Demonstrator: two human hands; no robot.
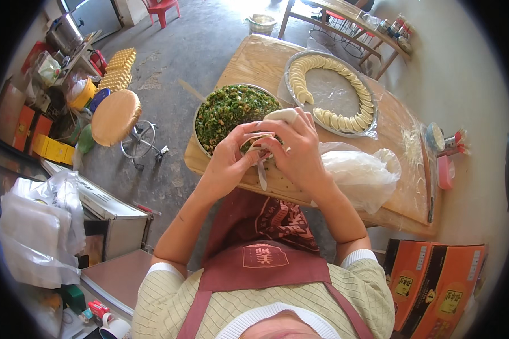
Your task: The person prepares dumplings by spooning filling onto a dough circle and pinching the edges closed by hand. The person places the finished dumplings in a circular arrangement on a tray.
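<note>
In front of my chest, my left hand (231,156) and my right hand (297,144) meet at a pale dough wrapper (254,142), its edge pinched between the fingers. What lies inside the wrapper is hidden. A second piece of pale dough (282,114) shows along the back fingers of my right hand. Below the fingers hangs a thin flat strip (261,176), perhaps a filling spatula. Beneath and behind my hands stands a round metal bowl of chopped green filling (233,112). Farther right, a round tray (289,87) carries a curved row of pale dumplings (362,108).
The wooden table (246,57) bears flour at right and a white plastic bag (356,169) beside my right forearm. A wheeled round stool (116,116) stands left. Orange cartons (428,284) sit at lower right. A person is partly visible behind the far table (339,8).
</note>
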